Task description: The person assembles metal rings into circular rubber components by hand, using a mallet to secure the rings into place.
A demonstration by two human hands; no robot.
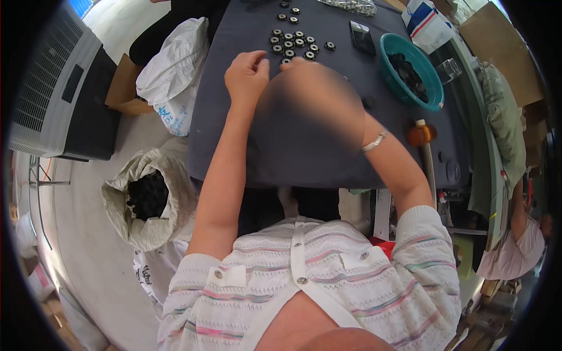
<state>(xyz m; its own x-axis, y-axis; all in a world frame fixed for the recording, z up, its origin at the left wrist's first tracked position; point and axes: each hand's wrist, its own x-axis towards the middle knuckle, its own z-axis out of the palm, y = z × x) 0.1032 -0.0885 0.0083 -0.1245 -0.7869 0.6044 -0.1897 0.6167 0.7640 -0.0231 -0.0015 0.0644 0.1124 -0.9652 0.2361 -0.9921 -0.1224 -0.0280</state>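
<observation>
Small black round wheels with metal centres (288, 45) lie in a loose cluster on the dark grey cloth. My left hand (246, 79) is just left of the cluster's near end, its fingers curled in toward the thumb. Whatever it may hold is hidden. My right hand (310, 82) reaches across from the right, its fingertips beside the nearest wheel (285, 61). A blurred patch covers much of this hand, so its grip does not show. A pale bracelet (376, 141) circles the right wrist.
On the table's right are a teal basin (433, 100) of black pieces, a phone (362, 37), a clear jar (449, 70) and an amber bottle (421, 134). An open sack of black parts (148, 196) stands at floor level left, near a large grey cooler (61, 82). Another person's arm (518, 213) shows far right.
</observation>
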